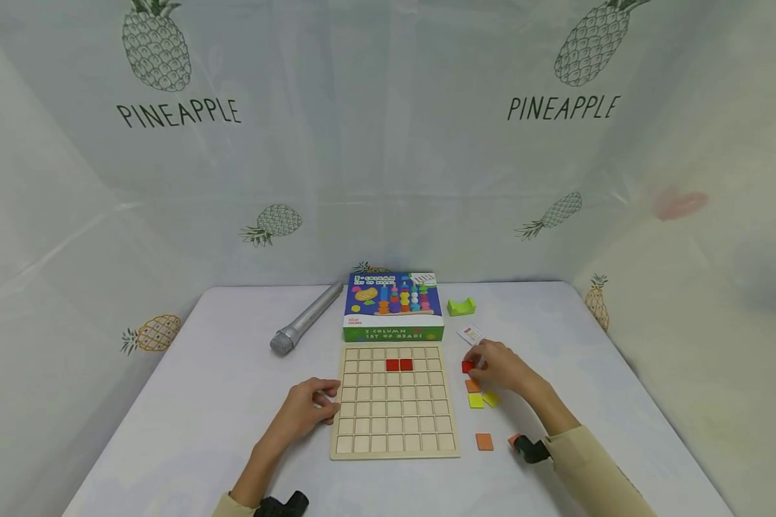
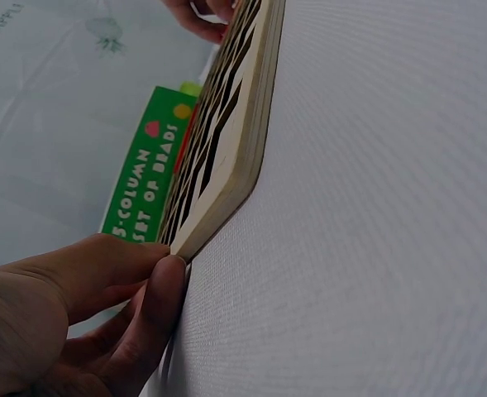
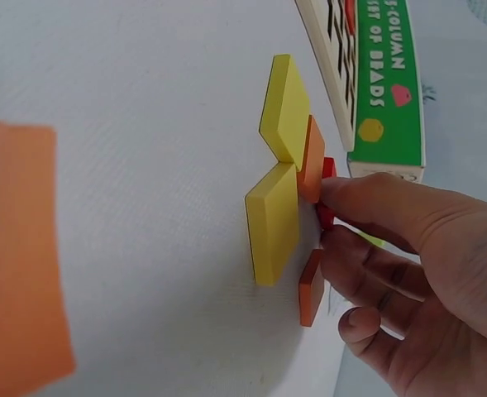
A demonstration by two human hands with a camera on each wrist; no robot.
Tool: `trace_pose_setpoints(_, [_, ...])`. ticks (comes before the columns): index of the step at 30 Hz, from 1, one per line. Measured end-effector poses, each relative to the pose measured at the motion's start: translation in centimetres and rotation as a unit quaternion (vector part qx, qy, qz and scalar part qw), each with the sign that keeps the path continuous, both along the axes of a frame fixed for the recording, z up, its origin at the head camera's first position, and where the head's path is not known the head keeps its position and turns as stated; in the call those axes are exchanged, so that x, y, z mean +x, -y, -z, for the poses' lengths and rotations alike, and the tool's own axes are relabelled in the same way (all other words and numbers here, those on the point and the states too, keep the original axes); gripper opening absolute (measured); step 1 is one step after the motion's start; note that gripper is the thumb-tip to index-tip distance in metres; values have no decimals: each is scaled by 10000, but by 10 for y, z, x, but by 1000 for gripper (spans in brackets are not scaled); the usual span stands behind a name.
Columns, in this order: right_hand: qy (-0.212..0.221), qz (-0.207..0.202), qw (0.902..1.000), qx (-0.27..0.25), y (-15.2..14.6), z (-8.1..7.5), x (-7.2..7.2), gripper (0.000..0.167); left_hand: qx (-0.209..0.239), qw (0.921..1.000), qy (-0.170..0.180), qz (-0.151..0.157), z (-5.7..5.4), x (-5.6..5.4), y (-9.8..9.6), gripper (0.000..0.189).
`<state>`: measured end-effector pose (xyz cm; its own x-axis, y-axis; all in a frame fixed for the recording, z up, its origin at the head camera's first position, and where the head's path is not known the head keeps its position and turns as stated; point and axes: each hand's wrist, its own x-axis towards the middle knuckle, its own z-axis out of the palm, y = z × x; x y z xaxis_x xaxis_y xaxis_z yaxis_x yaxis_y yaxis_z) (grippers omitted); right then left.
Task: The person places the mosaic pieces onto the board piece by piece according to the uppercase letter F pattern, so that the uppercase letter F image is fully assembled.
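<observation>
My left hand (image 1: 305,411) holds the left edge of a wooden grid board (image 1: 393,454), its thumb and fingers at the rim in the left wrist view. Two red tiles (image 1: 399,365) sit side by side in the board's second row from the back. To the right of the board, my right hand (image 1: 501,368) pinches a red square tile (image 3: 327,217) between thumb and finger. Close to that hand lie an orange tile (image 1: 473,385) and two yellow tiles (image 1: 476,401). The right fingers partly cover the red tile.
Behind the board stands a colourful bead-set box (image 1: 393,309), with a silver microphone (image 1: 307,319) to its left. A green curved piece (image 1: 461,307) and a small printed card (image 1: 470,334) lie to its right. Nearer the front is another orange tile (image 1: 484,441).
</observation>
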<state>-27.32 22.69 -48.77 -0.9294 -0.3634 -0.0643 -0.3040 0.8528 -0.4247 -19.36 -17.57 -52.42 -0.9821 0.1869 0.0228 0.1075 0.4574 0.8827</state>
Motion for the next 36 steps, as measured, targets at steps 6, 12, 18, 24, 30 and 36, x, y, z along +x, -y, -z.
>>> trace_pose_setpoints(6, [76,30,10000,-14,1,0,-1,17,75,10000,1,22,1,-1,0,44])
trace_pose_setpoints(12, [59,-10,10000,-18,6,-2,-5,19,123,9999,7,46,0,0,1,44])
trace_pose_setpoints(18, [-3,-186,9998,-74,19,-6,-8,21,40,10000,10,82,1,1,1,44])
trace_pose_setpoints(24, [-317,-697,9971,-3,42,-8,-12,20,86,9999,4,60,2,-1,-1,44])
trace_pose_setpoints(30, [-337,-1065,9936,-180,74,-8,-15,17,34,9998,-82,163,3,-2,-1,43])
trace_pose_setpoints(36, [-757,-1564,9848,-59,109,-8,-17,19,-11,9999,-33,152,2,-1,2,44])
